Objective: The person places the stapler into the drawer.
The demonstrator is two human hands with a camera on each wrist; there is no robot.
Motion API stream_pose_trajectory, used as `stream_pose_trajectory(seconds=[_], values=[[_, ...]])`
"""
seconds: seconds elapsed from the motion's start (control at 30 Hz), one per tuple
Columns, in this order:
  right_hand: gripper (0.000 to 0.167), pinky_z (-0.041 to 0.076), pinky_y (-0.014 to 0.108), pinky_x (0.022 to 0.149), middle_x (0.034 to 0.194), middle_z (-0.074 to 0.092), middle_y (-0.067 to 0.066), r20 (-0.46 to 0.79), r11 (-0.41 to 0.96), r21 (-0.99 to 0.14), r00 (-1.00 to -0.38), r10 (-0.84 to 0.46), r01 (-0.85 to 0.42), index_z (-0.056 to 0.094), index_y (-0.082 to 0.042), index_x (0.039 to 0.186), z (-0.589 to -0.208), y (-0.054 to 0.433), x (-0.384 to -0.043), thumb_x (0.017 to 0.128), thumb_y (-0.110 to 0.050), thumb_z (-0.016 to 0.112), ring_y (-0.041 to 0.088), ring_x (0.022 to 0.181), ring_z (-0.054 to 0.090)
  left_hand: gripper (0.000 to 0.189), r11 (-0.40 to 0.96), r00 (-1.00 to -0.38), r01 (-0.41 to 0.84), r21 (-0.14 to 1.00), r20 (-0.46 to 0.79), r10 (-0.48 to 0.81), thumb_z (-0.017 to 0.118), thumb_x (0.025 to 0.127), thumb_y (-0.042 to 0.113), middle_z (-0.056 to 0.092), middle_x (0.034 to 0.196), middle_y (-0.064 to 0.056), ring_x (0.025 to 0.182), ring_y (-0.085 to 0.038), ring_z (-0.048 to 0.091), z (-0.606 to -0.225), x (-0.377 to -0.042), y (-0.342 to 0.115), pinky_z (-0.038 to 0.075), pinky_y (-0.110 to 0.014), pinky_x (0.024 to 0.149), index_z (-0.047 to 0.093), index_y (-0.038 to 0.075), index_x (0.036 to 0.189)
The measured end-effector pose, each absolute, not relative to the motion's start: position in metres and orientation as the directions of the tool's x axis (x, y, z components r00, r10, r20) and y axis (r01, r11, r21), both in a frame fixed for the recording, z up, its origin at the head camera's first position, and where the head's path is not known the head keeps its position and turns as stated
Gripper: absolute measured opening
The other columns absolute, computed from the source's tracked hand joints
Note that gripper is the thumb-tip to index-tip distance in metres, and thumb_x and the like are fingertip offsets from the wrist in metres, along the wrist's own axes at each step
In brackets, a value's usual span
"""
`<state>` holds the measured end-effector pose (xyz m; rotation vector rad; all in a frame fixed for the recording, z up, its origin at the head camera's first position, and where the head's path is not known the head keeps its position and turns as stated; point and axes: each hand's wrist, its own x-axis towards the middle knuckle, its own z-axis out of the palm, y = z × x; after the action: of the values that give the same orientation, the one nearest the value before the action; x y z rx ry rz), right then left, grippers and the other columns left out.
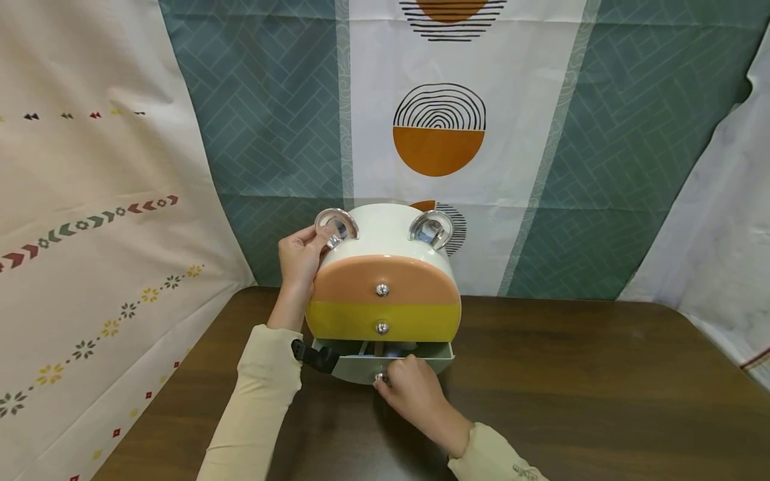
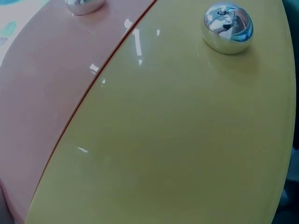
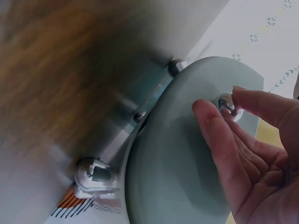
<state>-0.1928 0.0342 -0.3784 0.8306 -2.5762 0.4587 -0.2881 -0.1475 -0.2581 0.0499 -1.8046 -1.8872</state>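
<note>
A small rounded chest of drawers has a white top (image 1: 385, 224), an orange drawer (image 1: 343, 280), a yellow drawer (image 1: 343, 322) and a grey-green drawer (image 1: 355, 369) at the bottom. The green drawer is pulled partway out, with items inside only partly visible. My right hand (image 1: 415, 394) pinches its chrome knob (image 3: 229, 105) between thumb and fingers. At the upper left, my left hand (image 1: 299, 259) grips a chrome ring-shaped fitting (image 1: 338, 222). The left wrist view shows the yellow front with its round chrome knob (image 2: 227, 28).
A second chrome ring (image 1: 432, 229) sits on the chest's upper right. The chest stands on a dark brown wooden table (image 1: 571, 387). A patterned cloth (image 1: 283, 107) hangs close behind, with a pale cloth (image 1: 108, 167) at the left.
</note>
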Motion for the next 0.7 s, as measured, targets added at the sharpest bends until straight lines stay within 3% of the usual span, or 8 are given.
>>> stream_pose_trajectory(seconds=[0.23,0.7], values=[[0.05,0.03,0.019,0.04,0.043,0.029,-0.009,0.45,0.765,-0.217,-0.757,-0.474,-0.607,0.034,-0.019,0.043,-0.38,0.034,-0.201,0.077,-0.022,0.072,0.004,0.04,0.034,0.029,0.019,-0.866,0.334,0.942,0.315,-0.39,0.066,0.084,0.017,0.066,0.096,-0.013,0.065,-0.003,0.059,-0.258,-0.289,-0.147,0.049,-0.016,0.06,0.067,-0.002,0.107],[0.055,0.029,0.022,0.041,0.048,0.017,-0.011,0.493,0.787,-0.232,-0.766,-0.412,-0.572,0.024,-0.019,0.047,-0.381,0.031,-0.218,0.073,-0.017,0.073,0.006,0.045,0.03,0.03,0.003,-0.874,0.333,0.943,0.309,-0.373,0.067,0.084,0.018,0.065,0.08,-0.002,0.061,-0.004,0.06,-0.256,-0.289,-0.148,0.05,-0.017,0.059,0.067,-0.003,0.105]])
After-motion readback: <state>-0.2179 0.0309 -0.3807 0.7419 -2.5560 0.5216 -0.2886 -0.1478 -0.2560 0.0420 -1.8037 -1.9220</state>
